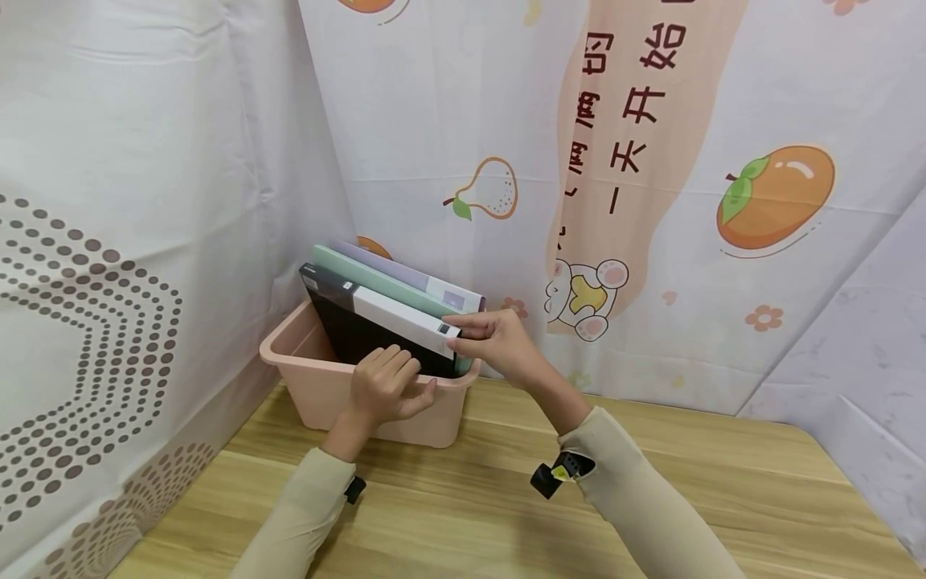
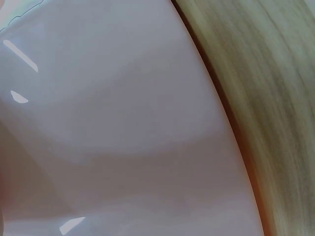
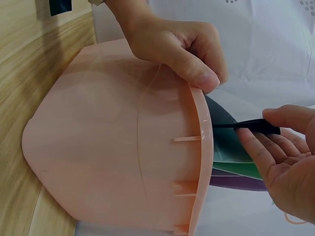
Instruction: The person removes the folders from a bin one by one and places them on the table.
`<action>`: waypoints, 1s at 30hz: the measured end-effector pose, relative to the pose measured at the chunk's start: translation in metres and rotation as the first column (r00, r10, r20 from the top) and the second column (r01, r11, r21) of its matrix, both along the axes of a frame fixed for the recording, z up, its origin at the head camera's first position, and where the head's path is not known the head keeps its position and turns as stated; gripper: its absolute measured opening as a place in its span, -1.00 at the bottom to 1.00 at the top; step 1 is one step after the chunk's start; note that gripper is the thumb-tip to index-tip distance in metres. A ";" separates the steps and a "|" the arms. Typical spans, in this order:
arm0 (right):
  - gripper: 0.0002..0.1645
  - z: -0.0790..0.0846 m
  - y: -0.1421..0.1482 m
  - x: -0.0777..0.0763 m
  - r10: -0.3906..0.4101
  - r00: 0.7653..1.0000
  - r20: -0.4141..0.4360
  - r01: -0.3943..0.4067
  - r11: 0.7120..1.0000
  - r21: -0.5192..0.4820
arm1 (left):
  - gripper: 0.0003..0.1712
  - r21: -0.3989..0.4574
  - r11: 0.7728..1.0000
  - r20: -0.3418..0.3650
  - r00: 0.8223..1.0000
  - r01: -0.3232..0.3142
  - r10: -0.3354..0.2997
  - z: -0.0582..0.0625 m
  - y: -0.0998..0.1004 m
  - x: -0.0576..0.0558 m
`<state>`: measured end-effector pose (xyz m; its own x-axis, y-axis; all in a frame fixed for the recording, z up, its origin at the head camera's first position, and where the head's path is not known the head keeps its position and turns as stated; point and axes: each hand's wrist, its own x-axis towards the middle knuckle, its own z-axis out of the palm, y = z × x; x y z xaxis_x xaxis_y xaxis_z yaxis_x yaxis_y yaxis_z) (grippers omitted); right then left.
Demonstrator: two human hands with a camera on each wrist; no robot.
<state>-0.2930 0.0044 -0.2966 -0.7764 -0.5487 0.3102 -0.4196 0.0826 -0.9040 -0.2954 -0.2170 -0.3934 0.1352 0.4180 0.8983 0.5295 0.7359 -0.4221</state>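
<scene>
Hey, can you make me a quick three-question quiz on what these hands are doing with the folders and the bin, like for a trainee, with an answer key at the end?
1. True or false: in the head view, the black folder stands nearest the person, with the green folder and the purple folder behind it.

2. Which folder does the right hand pinch?
A) purple
B) green
C) black

3. Fill in the blank: the left hand grips the near ____ of the pink bin.

Key:
1. True
2. C
3. rim
</scene>
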 end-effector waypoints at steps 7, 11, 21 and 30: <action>-0.59 -0.002 0.001 0.000 -0.038 0.999 -0.027 0.037 0.999 -0.039 | -0.56 -0.011 1.000 0.007 1.000 0.002 -0.002 0.000 0.001 0.000; -0.61 -0.002 0.002 -0.001 -0.058 0.998 -0.039 0.056 0.997 -0.048 | -0.56 -0.011 1.000 0.012 1.000 0.002 -0.002 0.000 0.001 0.000; -0.61 0.005 0.002 0.000 -0.081 0.997 0.006 0.081 0.997 -0.016 | -0.57 -0.004 1.000 0.012 1.000 0.003 -0.003 0.003 0.002 0.001; -0.55 0.012 0.004 0.004 -0.076 0.994 0.078 0.070 0.995 0.069 | -0.56 0.002 1.000 0.005 1.000 0.009 -0.009 0.001 0.003 0.000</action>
